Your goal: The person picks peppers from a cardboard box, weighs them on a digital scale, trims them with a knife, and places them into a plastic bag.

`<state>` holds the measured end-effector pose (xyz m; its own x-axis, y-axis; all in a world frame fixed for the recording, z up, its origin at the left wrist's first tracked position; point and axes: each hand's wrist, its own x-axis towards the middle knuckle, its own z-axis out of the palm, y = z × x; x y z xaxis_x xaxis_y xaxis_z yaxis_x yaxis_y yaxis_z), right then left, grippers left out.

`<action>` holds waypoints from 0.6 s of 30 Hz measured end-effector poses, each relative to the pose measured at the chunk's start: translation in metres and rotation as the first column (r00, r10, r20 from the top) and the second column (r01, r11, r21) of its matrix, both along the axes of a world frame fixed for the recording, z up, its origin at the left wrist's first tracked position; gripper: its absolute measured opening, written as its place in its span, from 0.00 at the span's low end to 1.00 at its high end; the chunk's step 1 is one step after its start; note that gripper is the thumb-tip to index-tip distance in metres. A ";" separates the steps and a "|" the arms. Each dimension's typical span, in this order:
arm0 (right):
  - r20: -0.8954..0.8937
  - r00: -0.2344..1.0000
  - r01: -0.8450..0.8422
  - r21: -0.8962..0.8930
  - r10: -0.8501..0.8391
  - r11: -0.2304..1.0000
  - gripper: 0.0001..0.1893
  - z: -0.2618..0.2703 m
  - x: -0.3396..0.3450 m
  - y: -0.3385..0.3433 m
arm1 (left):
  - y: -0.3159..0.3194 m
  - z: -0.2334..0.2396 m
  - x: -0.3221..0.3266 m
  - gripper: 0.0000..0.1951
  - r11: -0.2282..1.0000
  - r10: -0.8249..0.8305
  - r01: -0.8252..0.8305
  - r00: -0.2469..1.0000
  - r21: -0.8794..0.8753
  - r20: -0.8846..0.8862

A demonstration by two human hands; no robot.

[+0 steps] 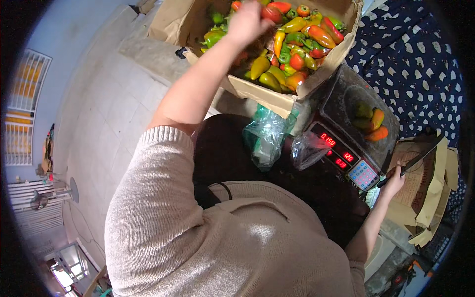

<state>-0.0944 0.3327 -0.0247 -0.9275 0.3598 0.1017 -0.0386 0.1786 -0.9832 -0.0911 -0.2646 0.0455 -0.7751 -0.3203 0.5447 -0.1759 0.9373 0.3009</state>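
Note:
My left hand (249, 22) reaches into a cardboard box (259, 97) of red, yellow and green peppers (295, 61) at the top. Its fingers are over the peppers beside a red one; whether they grip anything is hidden. My right hand (395, 182), at the right, is closed around the black handle of a knife (417, 159) with a long dark blade pointing up and right. Between the hands stands a digital scale (336, 87) with lit red digits and a keypad. Several peppers (377, 118) lie on its platform. A clear plastic bag (310, 150) touches the display side.
A green-tinted plastic bag (269, 137) hangs below the box's near edge. An open, torn carton (430, 200) stands right of the scale, beneath the knife. Dark patterned cloth (419, 67) covers the upper right. A standing fan (73, 190) is far left on the tiled floor.

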 end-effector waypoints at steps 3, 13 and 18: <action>0.022 1.000 -0.005 -0.009 0.005 1.000 0.10 -0.002 0.002 0.008 | 0.001 0.023 0.012 0.33 0.999 -0.009 0.037 0.826 0.037 -0.564; 0.017 1.000 0.010 0.009 -0.010 1.000 0.12 0.002 0.003 -0.001 | 0.039 -0.009 -0.003 0.19 0.907 -0.271 0.411 0.402 0.092 0.875; 0.011 1.000 0.010 0.014 -0.010 1.000 0.11 -0.003 0.001 0.005 | 0.037 -0.010 0.002 0.25 0.934 -0.007 0.322 0.444 -0.152 0.896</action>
